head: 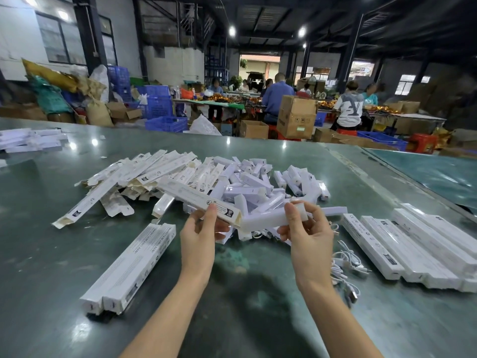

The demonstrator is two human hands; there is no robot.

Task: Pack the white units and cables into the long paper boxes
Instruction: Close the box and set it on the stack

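Both forearms reach in over the green table (232, 319), and just beyond them the hands meet in the air, nearer than the big white heap. The left hand (200, 235) grips a long paper box (198, 200) near its open end, thumb on top and fingers curled underneath; the box slants up and away to the left. The right hand (308, 232) pinches a white unit (265, 219) by its capped end, thumb and fingers closed round it, and the unit's far tip sits right at the mouth of the box.

Left of the hands, two closed boxes (130, 270) lie side by side on the table. Right of the hands, a tangle of white cables (348, 262) rests on the tabletop, and just past it a row of packed boxes (413, 246) lies neatly in parallel.

Directly behind the hands sits the pile of loose units (258, 182), jumbled every which way. To the pile's left, touching it, spreads a heap of empty boxes (134, 177) with flaps open. Further left, at the table's far edge, another small stack of boxes (31, 140). Beyond the table, other workers (347, 107) sit at benches among cartons and blue crates.
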